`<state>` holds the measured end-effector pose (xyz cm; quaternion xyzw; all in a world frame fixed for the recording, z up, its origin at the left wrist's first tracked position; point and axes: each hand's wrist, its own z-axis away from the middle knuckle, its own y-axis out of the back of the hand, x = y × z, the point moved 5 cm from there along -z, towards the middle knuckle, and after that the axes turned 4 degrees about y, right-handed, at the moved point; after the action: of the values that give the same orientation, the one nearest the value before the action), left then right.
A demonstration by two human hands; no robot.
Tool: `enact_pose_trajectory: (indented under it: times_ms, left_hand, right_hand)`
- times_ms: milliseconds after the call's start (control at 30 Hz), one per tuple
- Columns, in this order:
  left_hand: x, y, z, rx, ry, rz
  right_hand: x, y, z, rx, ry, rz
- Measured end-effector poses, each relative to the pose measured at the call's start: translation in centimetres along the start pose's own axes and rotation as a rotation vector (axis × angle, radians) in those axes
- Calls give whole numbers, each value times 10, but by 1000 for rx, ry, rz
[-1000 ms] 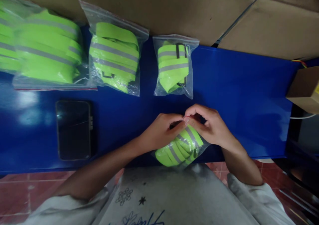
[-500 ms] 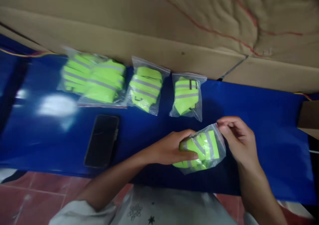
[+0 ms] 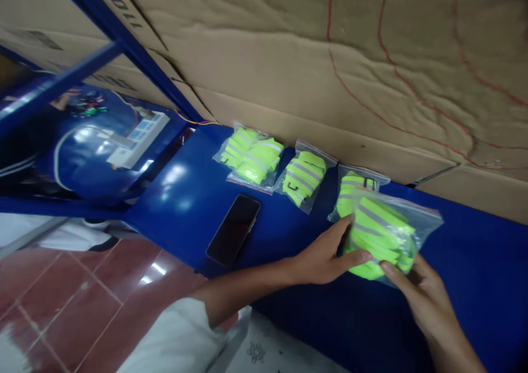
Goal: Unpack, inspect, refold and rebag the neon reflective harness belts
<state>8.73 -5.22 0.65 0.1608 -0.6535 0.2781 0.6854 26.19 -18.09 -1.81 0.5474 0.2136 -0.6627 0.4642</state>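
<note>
Both hands grip one clear zip bag (image 3: 383,232) with a folded neon-yellow reflective strap-like piece inside, grey bands across it. My left hand (image 3: 330,257) holds its left side, thumb on the front. At the lower right, my right hand (image 3: 421,288) pinches it with the thumb in front; its other fingers are mostly hidden behind. Just behind the held bag lies another such bag (image 3: 350,188), partly covered by it. Further left on the blue table are a third bag (image 3: 304,177) and two overlapping bags (image 3: 258,161).
A black phone (image 3: 234,230) lies on the blue table (image 3: 169,197) left of my forearm. Cardboard (image 3: 268,70) walls the back edge. Beyond a blue metal frame (image 3: 144,70) at left stand a white power strip (image 3: 138,140) and part of another person (image 3: 61,100).
My view has swung left. The held bag has turned and is raised, its zip edge now pointing up and away. My right hand has moved from the zip corner to the bag's lower side.
</note>
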Motion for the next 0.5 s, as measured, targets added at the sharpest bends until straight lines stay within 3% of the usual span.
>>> enact_pose_trajectory:
  times_ms: [133,267,367,433,500]
  left_hand:
    - [2,8,-2,89,-27,-45]
    - [50,45,10,247,-245,-244]
    - [98,104,34,506,-312,-647]
    - [120,157,47,683,-250,-895]
    - [129,213,52,835,-139,-1012]
  right_hand:
    - [-6,44,-13,318,-79,-67]
    - [-8,68,-23,379,-146,128]
    - [-4,68,-26,324,-132,114]
    - [1,64,-28,268,-113,127]
    - [6,63,-33,259,-37,198]
